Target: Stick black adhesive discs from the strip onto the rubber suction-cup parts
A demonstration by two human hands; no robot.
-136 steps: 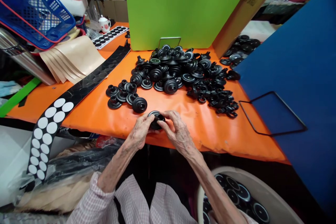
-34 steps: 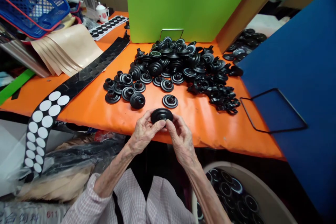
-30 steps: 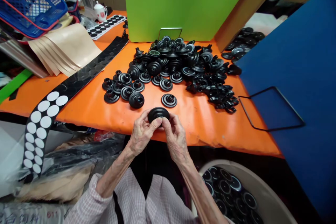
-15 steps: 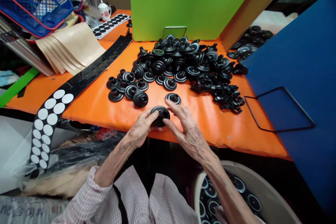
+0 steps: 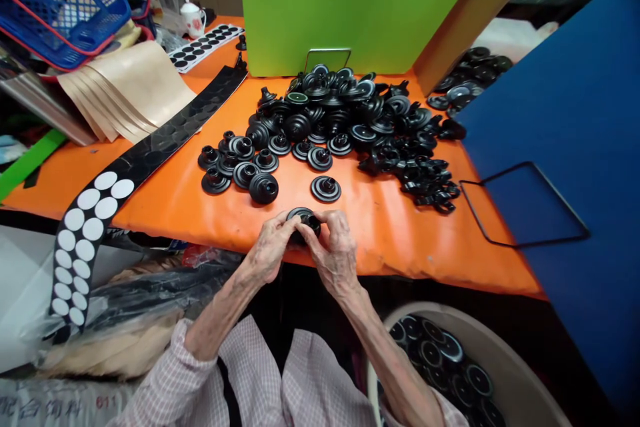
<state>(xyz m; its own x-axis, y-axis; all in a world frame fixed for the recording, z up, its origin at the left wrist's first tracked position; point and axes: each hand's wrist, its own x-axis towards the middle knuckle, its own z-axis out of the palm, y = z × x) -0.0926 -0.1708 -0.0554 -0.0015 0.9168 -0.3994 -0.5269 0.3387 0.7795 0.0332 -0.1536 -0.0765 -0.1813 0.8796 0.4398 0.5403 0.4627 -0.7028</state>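
My left hand [image 5: 270,250] and my right hand [image 5: 333,250] meet at the near edge of the orange table [image 5: 175,203], both pinched around one black round rubber part [image 5: 303,220]. A lone black part [image 5: 326,188] lies just beyond my fingers. A small group of the same parts [image 5: 237,167] sits to the left, and a large heap of them [image 5: 350,120] fills the middle of the table.
A black strip with white round stickers [image 5: 95,210] runs off the table's left edge. A green board [image 5: 360,7] stands behind the heap, a blue board [image 5: 565,133] to the right. A round tub [image 5: 505,360] holding finished black parts sits below right. A blue basket [image 5: 55,0] is far left.
Half a second ago my right hand was spread open beside the part; now its fingers have closed on it again together with my left hand.
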